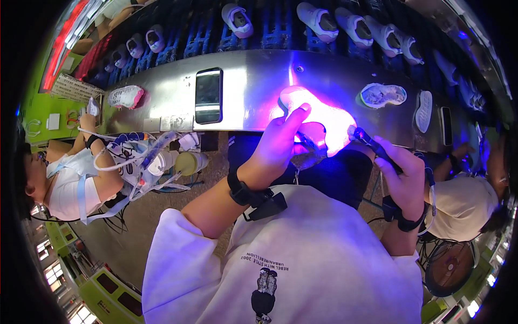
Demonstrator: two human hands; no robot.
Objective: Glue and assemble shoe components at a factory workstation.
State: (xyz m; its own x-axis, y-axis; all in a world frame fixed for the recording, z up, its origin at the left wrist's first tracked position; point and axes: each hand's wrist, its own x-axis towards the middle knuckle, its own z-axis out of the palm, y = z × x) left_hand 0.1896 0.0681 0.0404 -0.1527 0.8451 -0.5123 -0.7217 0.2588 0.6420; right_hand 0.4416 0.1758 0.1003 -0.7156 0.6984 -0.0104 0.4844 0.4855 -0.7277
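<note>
My left hand point(280, 146) grips a white shoe point(324, 116) from below, thumb on its upper edge, and holds it over the front edge of a steel bench point(253, 81). The shoe glows violet and pink under a beam. My right hand point(403, 181) is closed around a small dark torch point(366, 138), whose tip almost touches the shoe's right end. Both wrists carry black straps.
A dark phone point(208, 95) lies on the bench, with a pink-soled shoe point(125, 97) to its left and another shoe point(382, 94) and a pale sole point(423, 110) to the right. Behind runs a blue conveyor point(275, 32) carrying white shoes. One person point(70, 183) works at left, another point(464, 205) at right.
</note>
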